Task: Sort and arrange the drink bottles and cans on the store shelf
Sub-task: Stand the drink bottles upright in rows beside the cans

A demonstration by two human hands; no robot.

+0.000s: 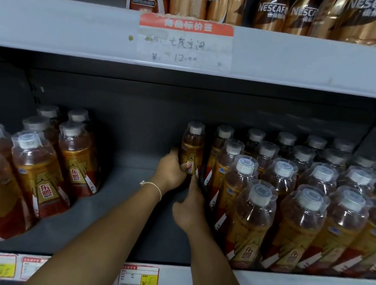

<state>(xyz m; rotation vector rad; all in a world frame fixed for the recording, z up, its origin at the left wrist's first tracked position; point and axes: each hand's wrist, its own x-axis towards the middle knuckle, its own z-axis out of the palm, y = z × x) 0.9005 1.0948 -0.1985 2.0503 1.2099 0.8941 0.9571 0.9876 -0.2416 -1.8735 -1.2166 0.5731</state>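
A brown-gold energy drink bottle (192, 146) with a clear cap cover stands upright near the back of the middle shelf (130, 205), just left of the right-hand block of the same bottles (303, 199). My left hand (170, 170) grips its label, thumb across the front. My right hand (189, 209) is just below, with its index finger straight up against the bottle's lower part; its other fingers are hidden. A smaller group of the same bottles (35, 166) stands at the left.
Between the two groups lies a bare stretch of grey shelf. The upper shelf edge (56, 24) carries a handwritten price tag (185, 42), with coffee bottles (309, 14) above it. Price labels (138, 276) line the front rail.
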